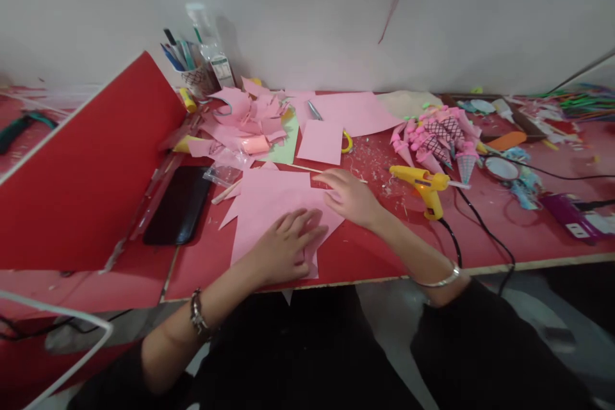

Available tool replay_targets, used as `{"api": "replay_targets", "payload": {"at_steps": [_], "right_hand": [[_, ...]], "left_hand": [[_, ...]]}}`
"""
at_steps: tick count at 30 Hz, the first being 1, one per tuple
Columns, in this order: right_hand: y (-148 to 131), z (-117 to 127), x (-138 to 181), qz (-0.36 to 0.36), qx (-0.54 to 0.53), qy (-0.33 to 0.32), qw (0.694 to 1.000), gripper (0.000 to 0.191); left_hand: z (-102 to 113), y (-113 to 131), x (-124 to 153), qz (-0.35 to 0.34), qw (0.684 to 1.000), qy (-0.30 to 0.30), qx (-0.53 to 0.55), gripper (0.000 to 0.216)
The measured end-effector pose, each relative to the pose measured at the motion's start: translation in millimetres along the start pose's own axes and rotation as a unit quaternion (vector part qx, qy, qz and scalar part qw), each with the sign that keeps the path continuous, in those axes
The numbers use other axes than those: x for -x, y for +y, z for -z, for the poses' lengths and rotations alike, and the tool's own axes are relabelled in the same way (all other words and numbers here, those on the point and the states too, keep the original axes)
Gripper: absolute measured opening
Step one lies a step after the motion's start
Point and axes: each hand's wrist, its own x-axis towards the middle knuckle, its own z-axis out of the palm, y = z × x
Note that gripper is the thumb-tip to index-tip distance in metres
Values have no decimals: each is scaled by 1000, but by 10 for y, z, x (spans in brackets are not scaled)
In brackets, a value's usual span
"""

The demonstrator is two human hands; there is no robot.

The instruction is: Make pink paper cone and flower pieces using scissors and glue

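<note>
Pink paper sheets [269,198] lie overlapping at the table's front edge. My left hand [288,246] rests flat on them, fingers spread. At their upper right corner is my right hand [353,198], its fingers bent and apart from the thumb; I see nothing gripped in it. A thin wooden stick [302,168] runs just beyond the sheets, partly behind my right hand. Farther back, a smaller pink rectangle of paper [321,143] covers part of a pair of yellow-handled scissors [346,141].
A yellow glue gun [423,187] lies to the right, its cord trailing over the front edge. Behind it are piled small pink cones [439,134]. On the left are a black phone [177,205] and a raised red board [96,173]. Pink scraps [250,112] lie at the back.
</note>
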Motion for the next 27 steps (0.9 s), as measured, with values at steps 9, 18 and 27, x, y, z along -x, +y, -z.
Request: {"api": "replay_targets", "payload": {"at_steps": [9, 18, 27], "right_hand": [[-87, -353, -818, -78, -70, -118, 987, 43], [119, 75, -1029, -78, -178, -38, 980, 13], [875, 550, -1223, -309, -222, 172, 908, 20]], "left_hand": [[-66, 172, -79, 7, 999, 37, -25, 51], [-83, 208, -127, 75, 994, 83, -4, 60], [34, 215, -83, 92, 994, 56, 15, 52]]}}
